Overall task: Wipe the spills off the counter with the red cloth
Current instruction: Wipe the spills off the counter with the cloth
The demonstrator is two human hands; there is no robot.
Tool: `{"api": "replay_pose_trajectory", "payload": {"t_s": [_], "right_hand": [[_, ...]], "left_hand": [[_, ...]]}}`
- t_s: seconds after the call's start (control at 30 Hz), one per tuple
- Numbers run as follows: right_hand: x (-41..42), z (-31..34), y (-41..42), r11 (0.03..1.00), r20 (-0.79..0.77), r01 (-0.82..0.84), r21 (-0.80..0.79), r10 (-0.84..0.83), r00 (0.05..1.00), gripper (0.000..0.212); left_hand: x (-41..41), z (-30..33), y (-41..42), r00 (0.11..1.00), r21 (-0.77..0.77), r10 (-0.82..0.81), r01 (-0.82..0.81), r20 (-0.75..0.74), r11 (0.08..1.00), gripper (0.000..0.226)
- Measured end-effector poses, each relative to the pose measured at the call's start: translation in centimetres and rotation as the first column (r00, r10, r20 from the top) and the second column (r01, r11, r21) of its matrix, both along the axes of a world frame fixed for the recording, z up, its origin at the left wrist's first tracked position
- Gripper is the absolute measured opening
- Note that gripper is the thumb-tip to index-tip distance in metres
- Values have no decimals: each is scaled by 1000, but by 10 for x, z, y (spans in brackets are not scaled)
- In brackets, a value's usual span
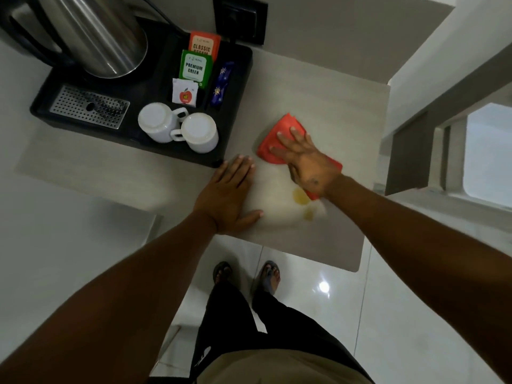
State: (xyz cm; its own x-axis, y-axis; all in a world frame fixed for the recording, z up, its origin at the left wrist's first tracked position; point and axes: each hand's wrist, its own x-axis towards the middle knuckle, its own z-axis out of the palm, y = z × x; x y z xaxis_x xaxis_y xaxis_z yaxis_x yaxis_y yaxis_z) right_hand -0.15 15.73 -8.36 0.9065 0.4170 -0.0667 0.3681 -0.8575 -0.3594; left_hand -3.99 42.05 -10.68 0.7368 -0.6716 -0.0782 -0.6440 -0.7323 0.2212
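The red cloth (pixel 285 131) lies flat on the pale counter (pixel 318 95), to the right of the black tray. My right hand (pixel 304 162) presses down on it with fingers spread, covering its near half. Two yellowish spills (pixel 300 195) sit on the counter just below that hand, the smaller one (pixel 308 214) nearer the front edge. My left hand (pixel 230 195) rests palm-down and flat on the counter, left of the spills, holding nothing.
A black tray (pixel 238 79) at the back left carries a steel kettle (pixel 94 34), two upturned white cups (pixel 180 128), tea sachets (pixel 195 66) and a metal drip grate (pixel 88 106). The counter's front edge (pixel 304 253) runs close to the spills; tiled floor and my feet lie below.
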Motion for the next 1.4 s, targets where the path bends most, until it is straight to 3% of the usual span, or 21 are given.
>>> {"api": "replay_pose_trajectory", "payload": {"t_s": [0.1, 0.23, 0.33, 0.53, 0.6, 0.73, 0.83, 0.93, 1.07, 1.17, 1.3, 1.4], "right_hand": [[-40, 4, -26, 1000, 23, -29, 9, 29, 999, 59], [-30, 5, -51, 974, -1, 225, 37, -226, 974, 55], [-18, 4, -23, 931, -13, 358, 64, -358, 934, 56], [-98, -7, 13, 970, 17, 237, 46, -238, 971, 65], [-122, -5, -4, 960, -5, 277, 44, -277, 961, 66], [-104, 4, -9, 826, -39, 560, 63, -559, 829, 56], [-71, 3, 34, 742, -48, 666, 75, -665, 745, 56], [-69, -3, 81, 758, -28, 643, 105, -644, 764, 57], [-124, -7, 96, 823, 1, 563, 78, -565, 825, 56], [-146, -3, 57, 725, -40, 686, 61, -685, 728, 54], [-104, 6, 38, 554, -55, 832, 28, -830, 555, 53], [-71, 7, 66, 552, -57, 832, 57, -830, 555, 49]], "left_hand": [[0, 0, -2, 1000, -3, 5, -5, 2, 1000, 105], [1, -3, -2, 1000, 2, 10, -10, 13, 1000, 106], [0, -2, -1, 1000, -7, 2, -2, 1, 1000, 107], [-1, 4, 4, 999, 7, -37, 37, -26, 999, 110], [1, 6, 14, 995, 27, -96, 97, -23, 995, 109], [7, 1, 40, 980, 19, -197, 197, 2, 980, 106], [7, 1, 42, 978, 29, -208, 208, 6, 978, 105], [7, 3, 40, 978, 54, -207, 207, -5, 977, 105], [8, 3, 42, 975, 90, -221, 221, -11, 971, 106], [9, 4, 42, 976, 95, -220, 220, -11, 971, 106], [9, 2, 40, 975, 100, -220, 222, -32, 970, 105], [10, -1, 40, 978, 87, -208, 210, -26, 974, 103]]}}
